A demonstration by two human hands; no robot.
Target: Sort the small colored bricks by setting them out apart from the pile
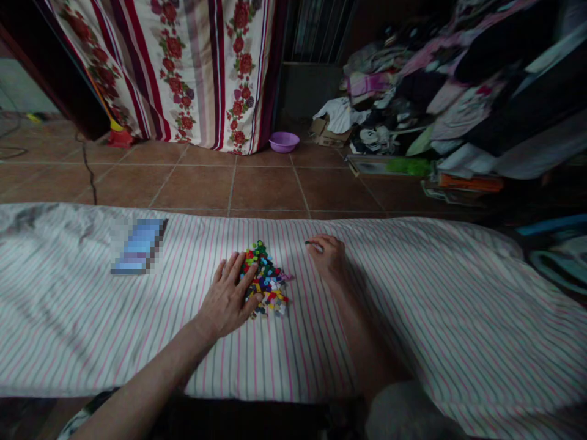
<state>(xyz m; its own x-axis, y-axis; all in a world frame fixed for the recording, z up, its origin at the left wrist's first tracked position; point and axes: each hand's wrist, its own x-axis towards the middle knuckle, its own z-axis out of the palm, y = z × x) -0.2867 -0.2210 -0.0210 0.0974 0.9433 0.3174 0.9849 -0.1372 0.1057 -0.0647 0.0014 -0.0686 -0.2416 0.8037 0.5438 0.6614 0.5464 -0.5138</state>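
A heap of small multicoloured plastic pieces, which look like toy building bricks (270,284), lies on a striped cloth (183,348). My left hand (229,296) rests on the heap's left side, palm down with its fingers spread, covering some of the pieces. To the right of the heap, apart from it, my right hand (329,260) is closed in a pinch. A small dark green piece (307,243) sticks out at its fingertips; its exact shape is too small to make out.
A blurred-out flat blue object (139,246) lies on the cloth at the left. Beyond the cloth are a tiled floor (197,183), a purple basin (284,142), a floral curtain (206,73), a red broom or dustpan (120,137) and piled clothes (413,85).
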